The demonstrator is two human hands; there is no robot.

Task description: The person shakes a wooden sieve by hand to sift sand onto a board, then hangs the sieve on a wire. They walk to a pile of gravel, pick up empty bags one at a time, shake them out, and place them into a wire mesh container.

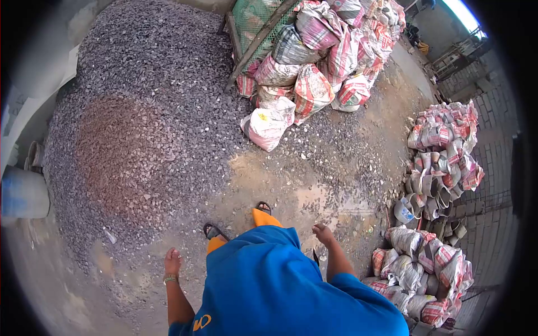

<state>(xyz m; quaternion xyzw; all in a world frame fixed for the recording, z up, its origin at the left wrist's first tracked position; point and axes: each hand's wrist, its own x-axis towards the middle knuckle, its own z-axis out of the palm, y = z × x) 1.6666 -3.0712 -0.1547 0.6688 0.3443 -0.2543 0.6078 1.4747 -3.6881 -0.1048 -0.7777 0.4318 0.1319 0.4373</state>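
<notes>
My left hand (172,261) hangs at my left side over the muddy ground, with a band on its wrist. Its fingers look curled, and whether anything is in them is too small to tell. On the other side, my right hand (322,233) hangs low over the wet ground, touching nothing that I can see; its fingers are bent and partly hidden. A large heap of grey gravel (185,106) with a reddish-brown patch (112,151) lies ahead and to the left. The closest filled sack (269,124) sits at the heap's right edge.
Filled sacks (314,89) are piled against a green mesh frame (255,28). More sacks (420,263) and stacked buckets (434,185) line the right, by a block wall (493,196). A blue-white drum (25,193) stands far left. Shallow puddles (336,201) lie ahead.
</notes>
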